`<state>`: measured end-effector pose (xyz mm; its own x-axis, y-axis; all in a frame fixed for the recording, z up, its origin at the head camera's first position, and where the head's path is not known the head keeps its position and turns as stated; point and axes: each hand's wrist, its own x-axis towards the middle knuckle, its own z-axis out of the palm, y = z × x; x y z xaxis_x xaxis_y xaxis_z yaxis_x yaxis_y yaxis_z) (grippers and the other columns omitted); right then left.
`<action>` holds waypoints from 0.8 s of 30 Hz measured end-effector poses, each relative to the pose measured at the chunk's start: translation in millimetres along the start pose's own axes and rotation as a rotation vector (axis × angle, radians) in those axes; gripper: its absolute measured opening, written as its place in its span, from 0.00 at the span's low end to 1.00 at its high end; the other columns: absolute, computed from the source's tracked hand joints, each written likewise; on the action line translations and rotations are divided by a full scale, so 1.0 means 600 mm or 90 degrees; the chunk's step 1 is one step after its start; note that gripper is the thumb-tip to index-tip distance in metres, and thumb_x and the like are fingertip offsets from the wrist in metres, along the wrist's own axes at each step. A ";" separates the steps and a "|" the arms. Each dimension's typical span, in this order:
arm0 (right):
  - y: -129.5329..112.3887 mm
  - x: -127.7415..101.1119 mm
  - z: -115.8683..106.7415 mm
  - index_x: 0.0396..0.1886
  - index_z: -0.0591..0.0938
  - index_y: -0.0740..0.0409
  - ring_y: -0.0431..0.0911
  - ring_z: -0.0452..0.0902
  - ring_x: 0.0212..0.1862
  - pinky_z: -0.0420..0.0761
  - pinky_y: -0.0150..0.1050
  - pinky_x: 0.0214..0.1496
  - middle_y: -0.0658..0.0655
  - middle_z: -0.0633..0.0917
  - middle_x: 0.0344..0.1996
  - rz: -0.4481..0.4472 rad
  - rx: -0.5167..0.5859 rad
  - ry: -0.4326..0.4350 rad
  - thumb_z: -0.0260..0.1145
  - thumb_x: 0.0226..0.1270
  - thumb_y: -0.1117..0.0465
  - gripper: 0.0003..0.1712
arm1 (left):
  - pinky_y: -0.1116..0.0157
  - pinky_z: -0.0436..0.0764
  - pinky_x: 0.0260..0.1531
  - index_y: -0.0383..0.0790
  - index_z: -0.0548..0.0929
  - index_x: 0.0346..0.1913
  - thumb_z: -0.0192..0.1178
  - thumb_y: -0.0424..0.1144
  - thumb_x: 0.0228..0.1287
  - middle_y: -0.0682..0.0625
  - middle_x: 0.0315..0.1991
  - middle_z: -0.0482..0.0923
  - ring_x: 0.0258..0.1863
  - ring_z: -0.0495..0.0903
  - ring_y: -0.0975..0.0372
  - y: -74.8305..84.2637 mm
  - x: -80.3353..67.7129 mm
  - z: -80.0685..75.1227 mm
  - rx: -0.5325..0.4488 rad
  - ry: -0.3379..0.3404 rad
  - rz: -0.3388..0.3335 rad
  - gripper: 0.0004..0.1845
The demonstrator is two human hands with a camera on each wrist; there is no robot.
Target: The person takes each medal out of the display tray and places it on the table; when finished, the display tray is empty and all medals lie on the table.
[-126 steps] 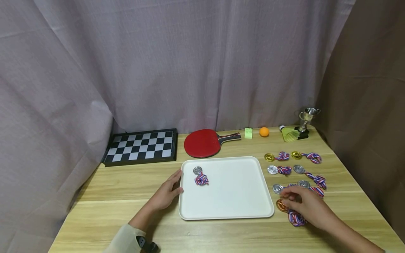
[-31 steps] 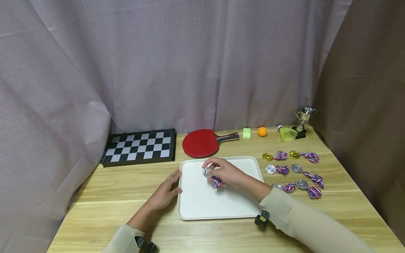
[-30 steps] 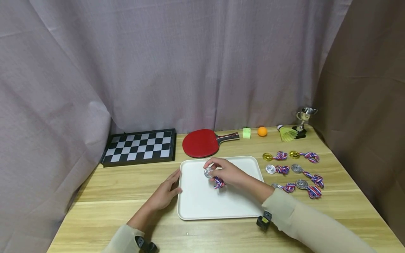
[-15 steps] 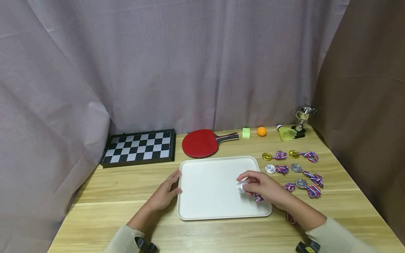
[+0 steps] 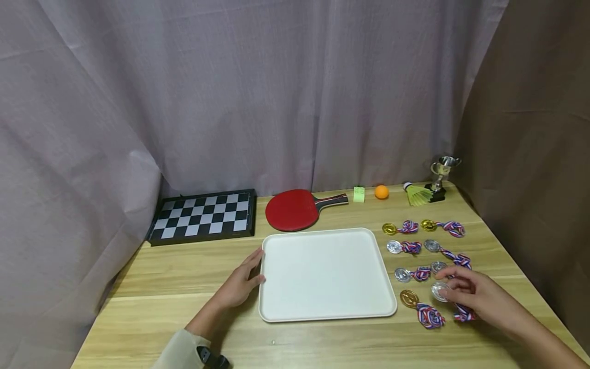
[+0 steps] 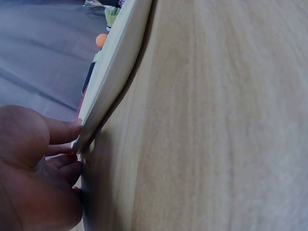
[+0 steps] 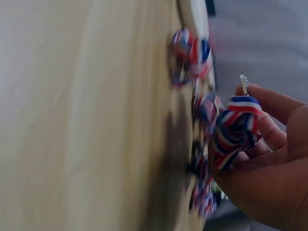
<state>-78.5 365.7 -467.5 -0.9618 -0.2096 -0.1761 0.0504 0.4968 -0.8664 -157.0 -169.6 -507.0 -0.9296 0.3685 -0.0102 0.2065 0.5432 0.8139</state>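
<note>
My right hand (image 5: 477, 297) pinches a silver medal (image 5: 440, 291) above the table at the right, beside a bronze-coloured medal (image 5: 408, 299). Its striped red, white and blue ribbon (image 7: 236, 130) hangs bunched under the fingers in the right wrist view. My left hand (image 5: 239, 282) rests against the left edge of a white tray (image 5: 328, 318), fingers extended and thumb at the rim. Nothing lies on the tray. Close to the right hand, another silver medal (image 5: 438, 267) is partly covered by the fingers, and one more silver medal (image 5: 402, 275) lies to its left.
Two gold medals (image 5: 389, 228) and further silver medals (image 5: 394, 247) lie right of the tray. Along the back are a chessboard (image 5: 203, 215), a red table tennis paddle (image 5: 292, 210), a green block (image 5: 359, 194), an orange ball (image 5: 381, 192), a shuttlecock (image 5: 418, 195) and a trophy (image 5: 443, 171).
My right hand took the silver medal off the tray and carried it right, to beside the bronze-coloured medal. The left hand stays at the tray's edge.
</note>
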 end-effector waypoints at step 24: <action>0.047 -0.026 -0.005 0.45 0.88 0.49 0.30 0.70 0.34 0.74 0.30 0.33 0.49 0.85 0.38 0.010 -0.346 0.138 0.78 0.61 0.58 0.12 | 0.49 0.52 0.80 0.29 0.57 0.79 0.58 0.29 0.75 0.40 0.82 0.51 0.82 0.50 0.47 -0.006 0.004 0.000 0.012 -0.008 -0.010 0.35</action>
<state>-63.1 385.5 -487.8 -0.9980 -0.0504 -0.0384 -0.0251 0.8711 -0.4905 -160.2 -171.0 -510.0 -0.9290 0.3689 -0.0297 0.1981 0.5635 0.8020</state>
